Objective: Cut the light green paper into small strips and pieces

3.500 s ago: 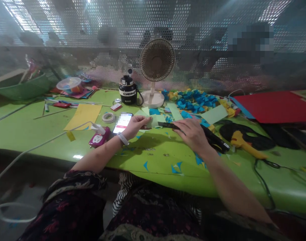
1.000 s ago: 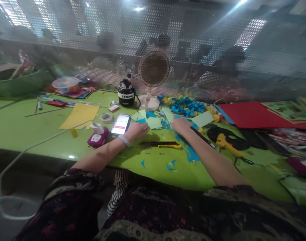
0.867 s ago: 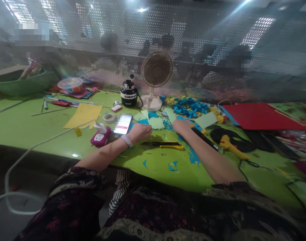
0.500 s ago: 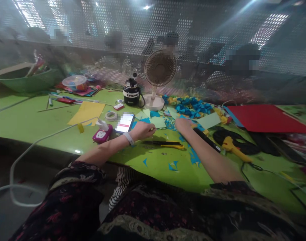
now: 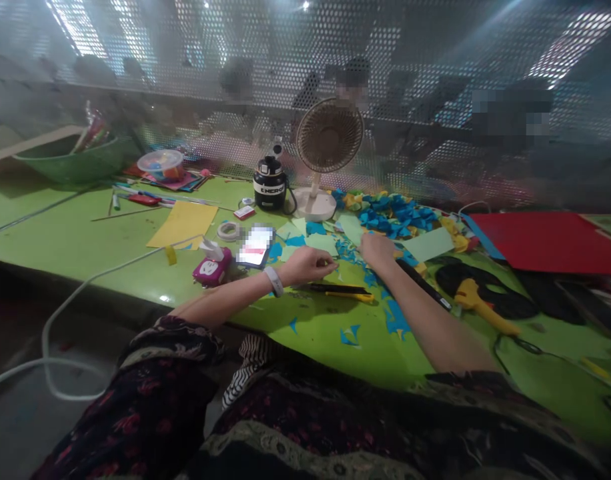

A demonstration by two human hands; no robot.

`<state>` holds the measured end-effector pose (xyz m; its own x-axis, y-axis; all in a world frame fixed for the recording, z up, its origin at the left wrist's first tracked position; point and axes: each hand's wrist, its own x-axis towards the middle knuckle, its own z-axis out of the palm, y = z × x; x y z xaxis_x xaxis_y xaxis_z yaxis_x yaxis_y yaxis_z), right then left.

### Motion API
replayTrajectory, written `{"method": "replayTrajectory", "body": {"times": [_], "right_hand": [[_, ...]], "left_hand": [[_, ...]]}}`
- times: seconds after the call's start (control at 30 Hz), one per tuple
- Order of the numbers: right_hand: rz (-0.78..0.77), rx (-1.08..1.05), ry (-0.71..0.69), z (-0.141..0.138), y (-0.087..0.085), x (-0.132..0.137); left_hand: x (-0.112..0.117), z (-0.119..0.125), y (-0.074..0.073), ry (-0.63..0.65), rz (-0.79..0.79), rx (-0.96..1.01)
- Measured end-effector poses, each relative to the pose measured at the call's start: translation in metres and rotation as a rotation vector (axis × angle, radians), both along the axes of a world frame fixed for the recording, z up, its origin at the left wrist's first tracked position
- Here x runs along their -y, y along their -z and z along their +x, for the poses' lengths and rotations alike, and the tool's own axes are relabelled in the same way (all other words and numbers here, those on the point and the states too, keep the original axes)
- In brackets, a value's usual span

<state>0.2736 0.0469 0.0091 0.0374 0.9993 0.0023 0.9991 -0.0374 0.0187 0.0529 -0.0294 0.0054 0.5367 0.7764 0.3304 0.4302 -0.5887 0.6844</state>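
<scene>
My left hand (image 5: 308, 265) hovers over the green table (image 5: 105, 230), fingertips together just above a yellow-handled utility knife (image 5: 340, 291); whether they pinch a small scrap is too small to tell. My right hand (image 5: 376, 249) rests on pale green and blue paper scraps (image 5: 321, 243), holding nothing I can see. A black marker-like tool (image 5: 423, 283) lies beside my right forearm. To the left of my left hand is a smartphone (image 5: 255, 247) with a blurred screen, beside a pink tissue pouch (image 5: 213, 268).
A heap of crumpled blue paper (image 5: 390, 217) lies behind my right hand, near a desk fan (image 5: 329, 137) and a black thermos (image 5: 269, 183). A yellow glue gun (image 5: 478, 317) and red card (image 5: 545, 243) lie to the right. Yellow card (image 5: 183, 223) and a tape roll (image 5: 229, 231) lie left.
My left hand has slid right, away from the phone. The black tool held in my right hand in the oldest frame now lies on the table. The view has turned slightly.
</scene>
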Motion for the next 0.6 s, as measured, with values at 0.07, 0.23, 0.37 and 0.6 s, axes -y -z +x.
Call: {"method": "replayTrajectory", "body": {"times": [0.07,0.23,0.37,0.6], "right_hand": [[-0.020,0.018,0.038,0.000,-0.003,0.002],[-0.050,0.051,0.052,0.000,-0.010,0.010],[-0.043,0.057,0.026,0.004,-0.010,0.016],[0.078,0.082,0.037,0.002,-0.021,0.031]], "left_hand": [[0.001,0.004,0.000,0.031,-0.098,0.060],[0.001,0.008,0.009,0.096,-0.294,0.191],[0.002,0.007,0.021,0.139,-0.419,0.260],[0.009,0.008,0.022,0.063,-0.658,0.462]]}}
